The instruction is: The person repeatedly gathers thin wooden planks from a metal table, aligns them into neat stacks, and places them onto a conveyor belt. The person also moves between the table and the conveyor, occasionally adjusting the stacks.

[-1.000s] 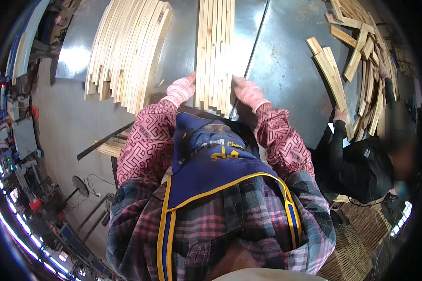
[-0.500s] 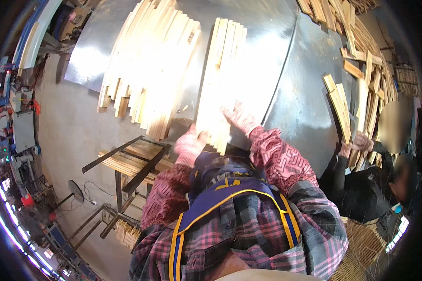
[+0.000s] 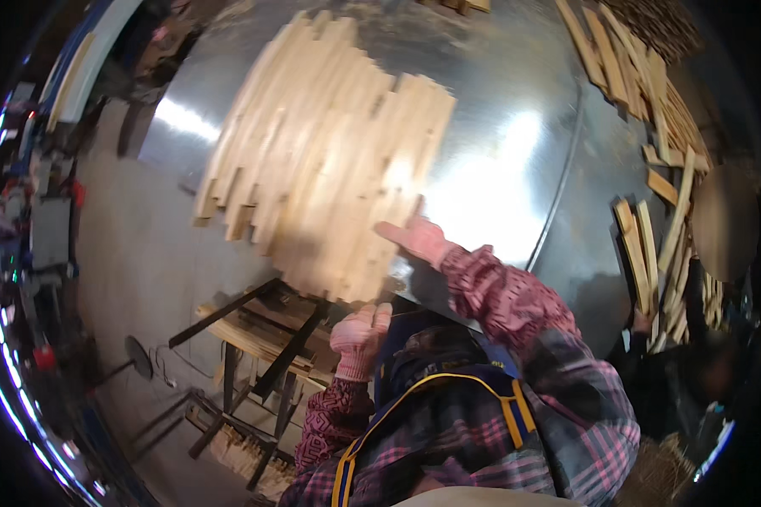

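Observation:
A batch of long pale wooden slats (image 3: 330, 160) lies side by side on a shiny sheet-metal table (image 3: 516, 110). My right hand (image 3: 416, 238), in a pink glove, rests with fingers spread against the right near edge of the slats. My left hand (image 3: 360, 331), also in a pink glove, sits at the near ends of the slats by the table's front edge, fingers curled. Neither hand visibly grips a slat.
Loose wooden slats (image 3: 651, 110) lie piled along the table's right side. Another person in dark clothes (image 3: 685, 372) stands at the right. A dark metal stand holding slats (image 3: 254, 329) sits below the table's front edge. Machinery (image 3: 42, 228) lines the left.
The slats have slid left across the table and merged with the larger batch. My right hand moved forward along their edge. My head turned, so the table looks tilted.

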`<state>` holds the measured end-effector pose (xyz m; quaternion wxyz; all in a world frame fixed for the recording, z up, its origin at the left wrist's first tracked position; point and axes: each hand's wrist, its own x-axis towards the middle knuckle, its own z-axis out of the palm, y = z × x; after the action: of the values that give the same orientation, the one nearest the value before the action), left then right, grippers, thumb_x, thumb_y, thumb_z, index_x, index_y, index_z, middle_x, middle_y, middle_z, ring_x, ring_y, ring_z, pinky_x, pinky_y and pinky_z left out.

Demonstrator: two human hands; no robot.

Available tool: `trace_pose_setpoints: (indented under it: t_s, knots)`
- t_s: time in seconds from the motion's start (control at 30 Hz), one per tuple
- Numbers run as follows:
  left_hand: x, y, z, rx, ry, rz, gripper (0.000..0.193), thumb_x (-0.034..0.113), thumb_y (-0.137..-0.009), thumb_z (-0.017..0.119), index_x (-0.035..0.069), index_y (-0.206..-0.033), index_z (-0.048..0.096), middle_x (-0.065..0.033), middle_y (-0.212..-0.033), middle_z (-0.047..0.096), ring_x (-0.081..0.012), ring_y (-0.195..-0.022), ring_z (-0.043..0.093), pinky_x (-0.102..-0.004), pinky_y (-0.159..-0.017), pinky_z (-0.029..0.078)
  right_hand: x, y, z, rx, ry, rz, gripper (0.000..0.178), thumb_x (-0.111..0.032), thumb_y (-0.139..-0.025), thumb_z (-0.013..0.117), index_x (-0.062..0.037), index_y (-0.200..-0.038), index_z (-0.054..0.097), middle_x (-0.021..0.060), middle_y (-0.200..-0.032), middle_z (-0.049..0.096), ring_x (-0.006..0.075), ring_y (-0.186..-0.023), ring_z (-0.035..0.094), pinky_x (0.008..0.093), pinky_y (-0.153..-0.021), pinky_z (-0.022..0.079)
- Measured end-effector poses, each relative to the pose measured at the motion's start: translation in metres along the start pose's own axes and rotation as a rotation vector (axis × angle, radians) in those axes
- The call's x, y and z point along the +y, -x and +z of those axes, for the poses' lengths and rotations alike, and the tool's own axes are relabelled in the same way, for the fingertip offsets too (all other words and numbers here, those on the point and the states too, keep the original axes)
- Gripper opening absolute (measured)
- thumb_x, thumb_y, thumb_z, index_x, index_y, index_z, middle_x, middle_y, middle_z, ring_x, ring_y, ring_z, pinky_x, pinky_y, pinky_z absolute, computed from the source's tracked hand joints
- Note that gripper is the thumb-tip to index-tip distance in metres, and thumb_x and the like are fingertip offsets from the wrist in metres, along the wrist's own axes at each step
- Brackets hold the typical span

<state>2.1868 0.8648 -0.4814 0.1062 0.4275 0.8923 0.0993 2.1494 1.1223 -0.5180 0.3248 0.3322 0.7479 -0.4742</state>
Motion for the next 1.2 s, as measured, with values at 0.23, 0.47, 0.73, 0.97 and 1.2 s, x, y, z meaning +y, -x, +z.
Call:
trace_pose_setpoints:
  t_s: [0.23, 0.47, 0.73, 0.97, 1.2]
  knots:
    - [0.016, -0.022, -0.028, -0.092, 0.611, -0.476, 0.033, 0.038, -0.090, 0.066, 0.008, -0.100, 0.073, -0.0169, -0.086, 0.071, -0.0328, -0.081, 0.070, -0.0403, -0.074, 0.054, -0.074, -0.048, -0.011, 0.059, -0.056, -0.230, 0.094, -0.071, -0.081, 0.059, 0.0033, -0.138, 0.045, 0.0262, -0.113, 0.066, 0.0392, -0.103, 0.065, 0.0445, -0.090, 0.050]
    - [0.053, -0.037, 0.008, -0.242, 0.396, -0.114, 0.037, 0.040, -0.087, 0.070, 0.011, -0.110, 0.072, -0.0159, -0.094, 0.072, -0.0333, -0.085, 0.070, -0.0429, -0.076, 0.055, 0.008, -0.040, -0.047, 0.255, -0.115, -0.487, 0.094, -0.066, -0.083, 0.058, -0.0035, -0.149, 0.035, 0.0242, -0.127, 0.062, 0.0413, -0.117, 0.059, 0.0454, -0.099, 0.046]
    - [0.259, -0.146, -0.030, -0.659, 0.086, 0.257, 0.044, 0.053, -0.091, 0.054, 0.019, -0.115, 0.065, -0.0163, -0.109, 0.068, -0.0378, -0.102, 0.064, -0.0481, -0.088, 0.051, 0.337, 0.165, -0.088, 0.656, -0.217, -0.152, 0.062, -0.049, -0.091, 0.057, -0.0119, -0.141, 0.054, 0.0117, -0.107, 0.072, 0.0253, -0.092, 0.069, 0.0346, -0.091, 0.051]
    - [0.382, -0.167, -0.010, -0.669, 0.161, 0.496, 0.043, 0.048, -0.091, 0.055, 0.014, -0.115, 0.063, -0.0189, -0.109, 0.068, -0.0393, -0.102, 0.064, -0.0483, -0.085, 0.050, 0.444, 0.345, -0.184, 0.972, -0.884, 0.068, 0.050, -0.036, -0.092, 0.066, -0.0117, -0.135, 0.059, 0.0115, -0.117, 0.069, 0.0205, -0.102, 0.066, 0.0279, -0.093, 0.050]
    - [0.410, -0.165, 0.052, -0.916, 0.198, 0.465, 0.052, 0.048, -0.094, 0.054, 0.008, -0.127, 0.058, -0.0213, -0.124, 0.063, -0.0381, -0.117, 0.059, -0.0424, -0.099, 0.046, 0.511, 0.327, -0.224, 1.290, -0.204, 0.514, 0.083, -0.043, -0.083, 0.077, -0.0092, -0.149, 0.039, 0.0241, -0.129, 0.059, 0.0344, -0.116, 0.060, 0.0408, -0.099, 0.048]
